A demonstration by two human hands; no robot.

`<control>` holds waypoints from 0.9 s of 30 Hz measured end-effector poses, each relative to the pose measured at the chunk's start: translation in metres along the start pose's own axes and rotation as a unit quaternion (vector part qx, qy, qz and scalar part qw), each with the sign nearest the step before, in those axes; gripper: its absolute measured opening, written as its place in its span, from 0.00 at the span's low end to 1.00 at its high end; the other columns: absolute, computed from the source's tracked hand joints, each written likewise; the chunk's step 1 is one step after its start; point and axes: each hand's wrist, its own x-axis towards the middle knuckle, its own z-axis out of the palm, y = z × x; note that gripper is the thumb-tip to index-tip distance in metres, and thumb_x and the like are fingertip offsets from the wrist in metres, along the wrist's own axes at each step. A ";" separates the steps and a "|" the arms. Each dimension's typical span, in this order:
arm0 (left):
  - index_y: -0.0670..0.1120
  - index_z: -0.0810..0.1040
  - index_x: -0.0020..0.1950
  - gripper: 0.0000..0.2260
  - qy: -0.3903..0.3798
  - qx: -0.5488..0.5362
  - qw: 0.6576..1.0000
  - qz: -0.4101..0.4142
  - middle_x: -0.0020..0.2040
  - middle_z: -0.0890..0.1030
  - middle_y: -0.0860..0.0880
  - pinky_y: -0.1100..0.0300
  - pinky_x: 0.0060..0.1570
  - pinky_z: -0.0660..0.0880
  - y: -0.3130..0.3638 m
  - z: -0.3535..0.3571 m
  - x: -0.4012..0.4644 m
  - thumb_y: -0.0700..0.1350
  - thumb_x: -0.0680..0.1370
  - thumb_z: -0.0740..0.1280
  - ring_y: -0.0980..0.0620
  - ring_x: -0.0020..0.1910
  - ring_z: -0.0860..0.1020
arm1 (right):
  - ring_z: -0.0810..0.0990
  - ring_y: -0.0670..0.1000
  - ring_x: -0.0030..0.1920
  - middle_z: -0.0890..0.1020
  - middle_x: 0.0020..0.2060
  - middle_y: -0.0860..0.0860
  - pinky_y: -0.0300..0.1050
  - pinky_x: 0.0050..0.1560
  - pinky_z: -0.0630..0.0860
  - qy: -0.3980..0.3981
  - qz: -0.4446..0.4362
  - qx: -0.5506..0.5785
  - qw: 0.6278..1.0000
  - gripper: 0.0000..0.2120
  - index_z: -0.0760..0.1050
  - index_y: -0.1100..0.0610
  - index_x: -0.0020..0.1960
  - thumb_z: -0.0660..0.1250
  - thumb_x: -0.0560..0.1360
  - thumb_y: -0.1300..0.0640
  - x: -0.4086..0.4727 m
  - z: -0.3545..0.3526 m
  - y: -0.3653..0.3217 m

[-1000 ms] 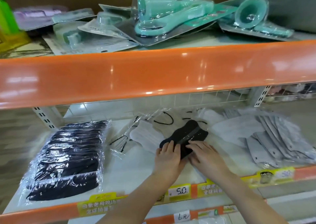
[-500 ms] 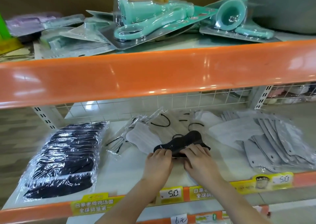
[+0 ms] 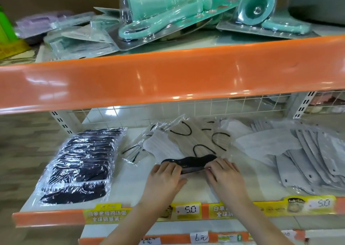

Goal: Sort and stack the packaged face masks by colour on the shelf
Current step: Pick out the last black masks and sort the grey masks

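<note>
Both hands have slid apart along the black mask packet [image 3: 188,163] since a second ago, and the packet, then angled toward the upper right, now lies nearly level across the middle of the frame. Fingertips of the left hand [image 3: 164,177] curl over and pinch its left end; those of the right hand [image 3: 223,175] pinch the right end, fingers close together, knuckles up. This packet is a black mask in clear glossy film, wavy along its upper edge, its long axis running left to right with the right end slightly higher. It sits on the white shelf [image 3: 130,192] at centre, just below a loose heap of beige masks with black ear loops [image 3: 188,138] in crinkled clear wrap. At lower left lies a stack of black mask packets [image 3: 80,162], overlapped like tiles, long axis running from lower left to upper right. At right spreads a fan of grey mask packets [image 3: 306,158]. Along the orange front rail, yellow price tags [image 3: 188,210] read "5.0", with Chinese print beside them too blurred to read fully; a white tag lower down [image 3: 198,237] reads "6元". Above the upper orange rail [image 3: 168,80], teal plastic tools in blister packs [image 3: 164,17] lie piled.
</note>
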 end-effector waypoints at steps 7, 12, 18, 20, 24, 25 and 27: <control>0.45 0.77 0.38 0.11 0.030 0.020 0.998 -0.059 0.34 0.76 0.50 0.57 0.30 0.71 -0.005 -0.014 0.000 0.33 0.62 0.74 0.48 0.32 0.75 | 0.78 0.52 0.44 0.79 0.40 0.49 0.44 0.44 0.66 0.020 -0.028 0.025 0.999 0.12 0.80 0.55 0.41 0.59 0.75 0.53 0.004 0.001 0.001; 0.44 0.74 0.37 0.04 0.053 0.024 0.996 -0.073 0.34 0.75 0.49 0.55 0.31 0.72 -0.024 -0.037 -0.006 0.36 0.67 0.63 0.46 0.33 0.74 | 0.76 0.52 0.43 0.79 0.38 0.49 0.45 0.46 0.67 0.025 -0.022 0.047 0.998 0.13 0.80 0.56 0.40 0.59 0.74 0.52 0.010 0.004 -0.023; 0.44 0.77 0.38 0.05 0.088 0.048 0.990 -0.102 0.35 0.77 0.50 0.55 0.31 0.72 -0.076 -0.061 -0.028 0.40 0.71 0.62 0.46 0.33 0.76 | 0.78 0.53 0.42 0.79 0.40 0.49 0.47 0.45 0.72 -0.014 -0.012 0.120 0.993 0.13 0.79 0.55 0.44 0.57 0.75 0.54 0.025 0.017 -0.083; 0.45 0.79 0.40 0.08 0.096 0.062 0.988 -0.103 0.37 0.79 0.50 0.54 0.34 0.74 -0.097 -0.071 -0.039 0.44 0.75 0.62 0.46 0.35 0.78 | 0.78 0.52 0.44 0.79 0.41 0.48 0.47 0.45 0.74 -0.029 -0.025 0.146 0.988 0.12 0.79 0.55 0.46 0.57 0.75 0.55 0.031 0.020 -0.105; 0.44 0.82 0.43 0.10 0.114 0.088 0.984 -0.105 0.40 0.81 0.49 0.54 0.38 0.72 -0.141 -0.092 -0.066 0.45 0.76 0.61 0.45 0.38 0.79 | 0.75 0.49 0.45 0.79 0.43 0.48 0.41 0.46 0.67 -0.032 -0.068 0.157 0.985 0.12 0.79 0.55 0.48 0.57 0.75 0.57 0.042 0.027 -0.152; 0.44 0.82 0.44 0.10 0.119 0.092 0.983 -0.108 0.40 0.81 0.48 0.54 0.38 0.73 -0.151 -0.096 -0.071 0.44 0.76 0.62 0.44 0.38 0.79 | 0.75 0.48 0.46 0.80 0.44 0.48 0.40 0.47 0.66 -0.026 -0.075 0.158 0.984 0.12 0.80 0.55 0.48 0.57 0.75 0.58 0.045 0.029 -0.162; 0.43 0.82 0.44 0.10 0.132 0.097 0.979 -0.118 0.41 0.82 0.48 0.53 0.40 0.72 -0.171 -0.103 -0.083 0.44 0.76 0.62 0.44 0.40 0.79 | 0.75 0.48 0.47 0.80 0.45 0.48 0.40 0.48 0.66 -0.009 -0.090 0.158 0.983 0.12 0.80 0.54 0.49 0.58 0.74 0.58 0.050 0.035 -0.183</control>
